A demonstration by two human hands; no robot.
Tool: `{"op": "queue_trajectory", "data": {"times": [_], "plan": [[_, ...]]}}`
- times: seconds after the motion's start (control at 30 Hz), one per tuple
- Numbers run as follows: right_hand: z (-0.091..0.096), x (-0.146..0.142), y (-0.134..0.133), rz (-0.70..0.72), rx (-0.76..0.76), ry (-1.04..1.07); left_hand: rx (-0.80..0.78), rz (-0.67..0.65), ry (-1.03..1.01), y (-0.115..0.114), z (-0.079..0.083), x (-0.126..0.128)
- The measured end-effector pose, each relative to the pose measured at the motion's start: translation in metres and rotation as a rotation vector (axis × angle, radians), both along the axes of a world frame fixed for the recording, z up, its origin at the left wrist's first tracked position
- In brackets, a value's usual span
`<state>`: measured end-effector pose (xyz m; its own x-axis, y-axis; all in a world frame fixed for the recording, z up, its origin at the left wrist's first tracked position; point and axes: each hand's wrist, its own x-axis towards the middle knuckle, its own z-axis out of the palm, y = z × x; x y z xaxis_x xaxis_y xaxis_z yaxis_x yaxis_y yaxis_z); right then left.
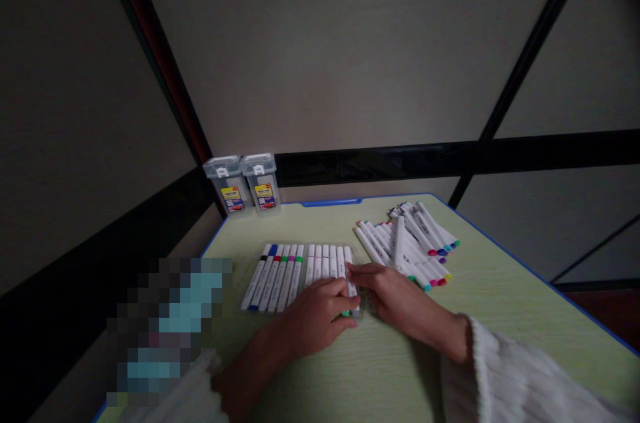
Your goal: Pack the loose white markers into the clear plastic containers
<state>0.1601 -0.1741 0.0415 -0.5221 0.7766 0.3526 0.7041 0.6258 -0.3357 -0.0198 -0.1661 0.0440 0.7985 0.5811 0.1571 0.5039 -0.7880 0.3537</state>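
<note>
A clear plastic tray (pixel 303 280) lies on the table with white markers side by side in two groups. The left group (pixel 275 276) has coloured bands in black, blue, red, green and purple; the right group (pixel 325 262) shows mostly white upper ends. My left hand (pixel 315 315) is closed at the lower end of the rightmost marker (pixel 348 256), thumb by the tray's near edge. It covers the lower ends of several markers. From the right, my right hand (pixel 393 290) reaches over the tray's edge, fingers stretched out and fingertips touching that marker's side.
A loose heap of white markers (pixel 399 243) with coloured ends lies right of the tray. Two clear lidded boxes (pixel 261 186) with yellow labels stand at the back left. The pale table (pixel 400 370) has a blue rim, with a wall behind. A pixelated patch hides the left edge.
</note>
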Motion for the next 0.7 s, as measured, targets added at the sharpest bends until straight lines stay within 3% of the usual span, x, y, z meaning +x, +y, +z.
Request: {"op": "queue_trajectory", "data": {"times": [0.7], "plan": [[0.0006,-0.0043,0.0002,-0.026,-0.027,-0.096,0.12,0.05,0.021,-0.0012,-0.0043,0.0093]]}}
